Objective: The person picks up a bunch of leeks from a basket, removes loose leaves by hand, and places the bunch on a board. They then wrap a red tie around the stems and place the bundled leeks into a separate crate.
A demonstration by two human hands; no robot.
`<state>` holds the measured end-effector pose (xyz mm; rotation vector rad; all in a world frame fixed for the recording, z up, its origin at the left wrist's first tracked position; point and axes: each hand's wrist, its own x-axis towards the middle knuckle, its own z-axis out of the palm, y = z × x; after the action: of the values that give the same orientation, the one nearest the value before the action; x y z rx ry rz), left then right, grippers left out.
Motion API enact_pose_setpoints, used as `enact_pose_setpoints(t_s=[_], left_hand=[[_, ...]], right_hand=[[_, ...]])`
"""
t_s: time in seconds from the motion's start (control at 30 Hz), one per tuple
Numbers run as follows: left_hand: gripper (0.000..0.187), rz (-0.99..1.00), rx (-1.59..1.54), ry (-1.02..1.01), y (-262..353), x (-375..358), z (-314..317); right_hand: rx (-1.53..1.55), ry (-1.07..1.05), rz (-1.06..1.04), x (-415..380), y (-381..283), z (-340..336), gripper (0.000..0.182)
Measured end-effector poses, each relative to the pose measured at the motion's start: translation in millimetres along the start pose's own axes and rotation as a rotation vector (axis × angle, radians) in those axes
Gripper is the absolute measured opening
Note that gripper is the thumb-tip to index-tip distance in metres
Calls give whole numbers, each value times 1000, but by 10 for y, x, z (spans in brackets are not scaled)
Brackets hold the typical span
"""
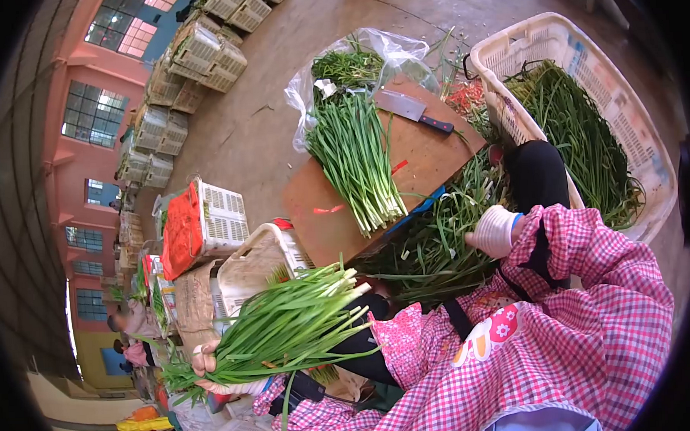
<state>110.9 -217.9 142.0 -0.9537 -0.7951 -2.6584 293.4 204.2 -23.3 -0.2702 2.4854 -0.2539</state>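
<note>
A large bunch of green leafy stalks (288,326) with pale ends is held at its leafy end by my left hand (207,362), its fingers wrapped round it. My right hand (493,231), in a white ribbed covering, is over loose green leaves (438,242) beside my knee; its fingertips are hard to make out. Ahead, another bunch of green stalks (355,157) lies on a brown board (427,162). A cleaver (413,111) with a dark handle rests on the board beyond it.
To the right stands a white crate (651,163) with long green leaves. A clear plastic bag (399,51) with greens is behind the board. White crates (223,213) stand at the left, one under red cloth (180,234). Two people (134,323) are at the far left.
</note>
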Motion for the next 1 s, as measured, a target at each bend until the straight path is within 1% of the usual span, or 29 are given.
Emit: enact_pose_setpoints(t_s=[0.03,0.07,0.1,0.13,0.2,0.23,0.27,0.3,0.33,0.4,0.43,0.47,0.5,0.53,0.57,0.6,0.67,0.7,0.73,0.77,0.8,0.87,0.93,1.0], left_hand=[[20,6,26,69,-2,-19,40],[20,6,25,70,-28,-23,107],[20,-51,-43,5,-59,-28,171],[20,-111,-110,-62,-80,-37,208],[20,-112,-114,-81,-103,-59,215],[19,-108,-118,-98,-109,-63,220],[19,-110,-118,-101,-100,-51,259],[20,-329,-129,-179,-77,-24,324],[20,-449,-149,-231,2,15,231],[19,-693,-171,-335,161,94,40],[11,-773,-521,-193,378,83,-468],[8,-806,-696,-117,390,63,-525],[8,-833,-870,-36,400,42,-579],[9,-653,-680,-125,178,-1,-190],[12,-476,-489,-210,-51,-37,200],[13,-439,-504,-210,-90,-53,216],[14,-364,-534,-210,-171,-85,249],[15,-461,-519,-259,-166,-67,275],[15,-506,-509,-283,-148,-53,264],[15,-552,-499,-306,-129,-41,254],[11,-529,-461,-300,-90,-29,202],[6,-479,-387,-285,-26,-33,91],[6,-425,-330,-267,8,-40,27],[6,-394,-319,-274,9,-34,77]], right_hand=[[70,130,21,-66,-58,-62,47],[196,281,-47,-133,-170,-184,51],[324,429,-116,-187,-302,-304,55],[429,570,-204,-224,-437,-443,55],[600,785,-270,-154,-714,-625,53],[651,826,-288,-29,-822,-657,53],[663,975,-390,205,-899,-587,58],[682,898,-374,201,-991,-684,52],[700,820,-359,196,-1074,-772,46],[904,707,-444,317,-1179,-758,39],[1180,470,-445,154,-1172,-883,30],[1181,467,-445,175,-1154,-836,30],[1433,329,-507,202,-1113,-737,26],[1679,176,-564,207,-1065,-649,22],[1712,146,-617,188,-1000,-588,23],[1731,42,-630,135,-916,-547,21],[1661,-110,-801,129,-788,-432,20],[1547,-152,-815,78,-734,-436,21],[1468,-164,-790,50,-672,-426,24],[1400,-142,-678,-42,-583,-465,24],[1328,-122,-568,-133,-473,-514,25],[1110,-146,-402,-62,-158,-298,30],[169,-55,-118,-121,10,-275,26],[15,-121,35,-131,113,-314,37]])
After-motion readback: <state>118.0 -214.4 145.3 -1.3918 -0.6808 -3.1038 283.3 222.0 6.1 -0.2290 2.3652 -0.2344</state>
